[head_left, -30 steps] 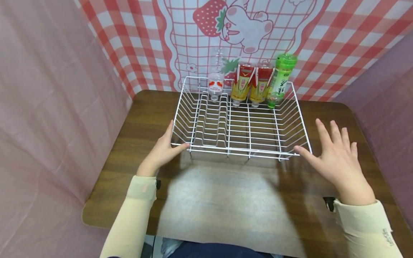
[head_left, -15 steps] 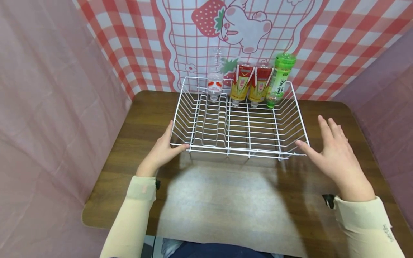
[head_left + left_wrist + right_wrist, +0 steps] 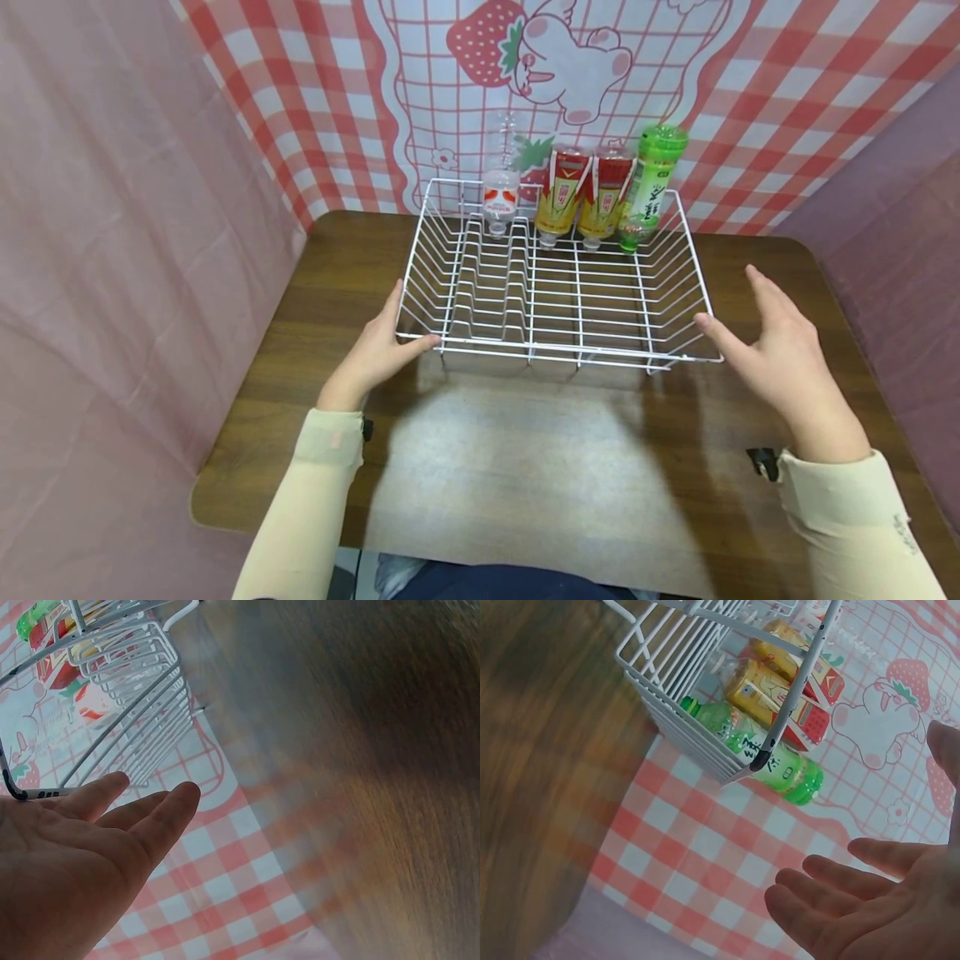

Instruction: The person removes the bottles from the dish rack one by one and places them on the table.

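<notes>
- White wire dish rack (image 3: 529, 345) on wooden table (image 3: 540, 467); probably light, stiff, best held by both short sides.
- Left hand (image 3: 378, 350) spread round front-left corner; right hand (image 3: 783, 354) spread near front-right, contact unclear.
- Inverted bottles (image 3: 558, 196) along back, likely tippy.

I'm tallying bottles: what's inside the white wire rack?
The rack holds a clear bottle, two red-and-yellow bottles and a green bottle, all upside down. Their far sides are hidden.

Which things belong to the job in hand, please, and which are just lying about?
Probably the job:
white wire rack, between left hand and right hand
clear plastic bottle
two red-and-yellow plastic bottles
green plastic bottle

Probably not:
brown wooden table
red-and-white checked cloth
pink curtain
</notes>
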The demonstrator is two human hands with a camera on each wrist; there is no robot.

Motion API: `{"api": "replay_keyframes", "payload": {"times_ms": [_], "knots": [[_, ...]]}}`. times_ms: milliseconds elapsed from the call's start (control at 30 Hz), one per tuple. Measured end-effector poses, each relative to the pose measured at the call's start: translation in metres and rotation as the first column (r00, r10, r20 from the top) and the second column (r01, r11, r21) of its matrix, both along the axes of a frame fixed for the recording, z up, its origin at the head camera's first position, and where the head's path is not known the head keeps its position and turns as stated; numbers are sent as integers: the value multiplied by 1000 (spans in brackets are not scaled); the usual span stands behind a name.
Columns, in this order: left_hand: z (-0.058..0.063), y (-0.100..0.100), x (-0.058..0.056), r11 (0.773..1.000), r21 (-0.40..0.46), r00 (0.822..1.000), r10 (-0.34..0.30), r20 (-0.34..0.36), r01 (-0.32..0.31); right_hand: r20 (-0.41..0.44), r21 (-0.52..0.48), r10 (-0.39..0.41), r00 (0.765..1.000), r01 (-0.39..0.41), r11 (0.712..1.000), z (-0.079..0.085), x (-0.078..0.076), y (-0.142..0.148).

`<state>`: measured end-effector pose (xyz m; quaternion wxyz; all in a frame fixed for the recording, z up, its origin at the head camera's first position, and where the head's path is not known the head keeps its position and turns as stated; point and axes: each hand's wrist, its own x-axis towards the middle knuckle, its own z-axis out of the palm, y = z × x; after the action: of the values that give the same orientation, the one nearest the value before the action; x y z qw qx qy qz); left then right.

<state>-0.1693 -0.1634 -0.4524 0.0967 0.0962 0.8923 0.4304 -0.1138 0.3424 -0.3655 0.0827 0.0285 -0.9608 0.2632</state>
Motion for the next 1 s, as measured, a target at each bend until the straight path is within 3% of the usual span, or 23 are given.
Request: {"api": "replay_keyframes", "payload": {"times_ms": [467,1000], "knots": [[0,0,1,1000,5,1000,7,-4,-7,-94,-47,-91,991,86,995,7,-7,-5],[0,0,1,1000,-12,1000,14,-7,-14,-88,-106,-102,991,93,990,20,-23,-10]]}}
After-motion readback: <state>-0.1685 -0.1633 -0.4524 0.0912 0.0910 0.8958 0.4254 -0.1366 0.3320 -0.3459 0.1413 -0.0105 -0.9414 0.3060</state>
